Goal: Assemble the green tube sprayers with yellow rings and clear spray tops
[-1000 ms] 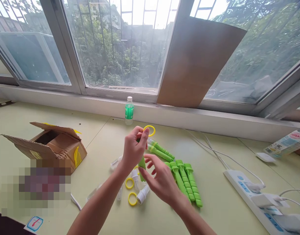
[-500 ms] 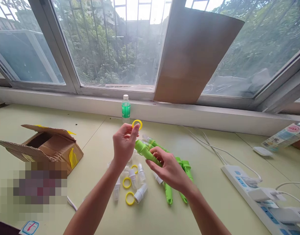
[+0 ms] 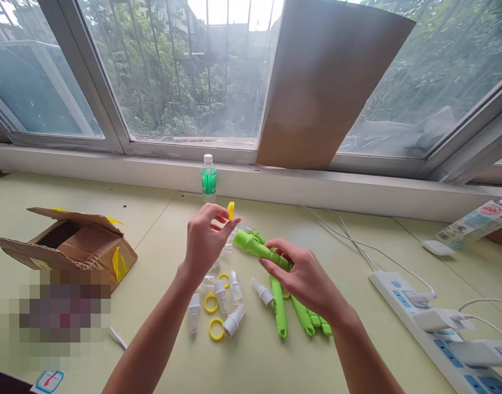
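Between thumb and fingers, my left hand (image 3: 208,232) pinches a yellow plastic ring (image 3: 231,210), now seen nearly edge-on. My right hand (image 3: 294,268) is wrapped round a green plastic tube (image 3: 253,244), whose threaded end points up and left toward the ring; the two are apart. Below my hands lie several clear and white plastic threaded pieces (image 3: 234,321) and more loose yellow rings (image 3: 211,303). Several other green tubes (image 3: 279,312) lie under and beside my right hand, partly hidden by it.
An open cardboard box (image 3: 91,241) stands at the left. A bottle with a green label (image 3: 209,179) is by the window ledge. On the right are a power strip (image 3: 423,328) with plugs and cables, a white mouse-like object (image 3: 438,248) and a clear package (image 3: 472,221).
My left hand has turned the yellow ring from face-on to nearly edge-on. My right hand has moved slightly right with the green tube, uncovering more of the tubes on the table.
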### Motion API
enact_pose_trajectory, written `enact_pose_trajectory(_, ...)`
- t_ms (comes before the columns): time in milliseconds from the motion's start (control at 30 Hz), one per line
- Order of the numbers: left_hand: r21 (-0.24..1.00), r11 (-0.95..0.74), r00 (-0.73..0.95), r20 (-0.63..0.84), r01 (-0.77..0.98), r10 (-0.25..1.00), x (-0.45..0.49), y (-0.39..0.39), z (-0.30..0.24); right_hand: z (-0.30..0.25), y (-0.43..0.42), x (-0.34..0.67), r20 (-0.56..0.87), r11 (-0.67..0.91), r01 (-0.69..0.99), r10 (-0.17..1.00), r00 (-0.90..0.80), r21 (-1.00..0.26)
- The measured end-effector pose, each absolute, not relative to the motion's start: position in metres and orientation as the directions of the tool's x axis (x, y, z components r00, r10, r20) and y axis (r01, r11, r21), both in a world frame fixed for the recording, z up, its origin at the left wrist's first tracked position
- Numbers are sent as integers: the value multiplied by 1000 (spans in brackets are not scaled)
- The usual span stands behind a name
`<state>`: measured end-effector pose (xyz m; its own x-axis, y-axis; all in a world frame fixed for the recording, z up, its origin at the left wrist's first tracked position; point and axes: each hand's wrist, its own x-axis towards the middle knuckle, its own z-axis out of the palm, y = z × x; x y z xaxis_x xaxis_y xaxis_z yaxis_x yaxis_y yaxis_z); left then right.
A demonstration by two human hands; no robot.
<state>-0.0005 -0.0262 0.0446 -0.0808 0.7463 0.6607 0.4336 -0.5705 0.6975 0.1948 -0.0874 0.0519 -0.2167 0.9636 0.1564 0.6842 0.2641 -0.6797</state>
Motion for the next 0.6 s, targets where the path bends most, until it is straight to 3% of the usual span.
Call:
enact_pose_trajectory(167,619,-595,-8,696,512,718,0,-26,42,51,-88,201,156,255,703,967,-203,-664)
enact_pose_trajectory(600,608,-508,88,585,610,806,-2,-24,39,51,-83,213,159,224,714,975,-157,-664)
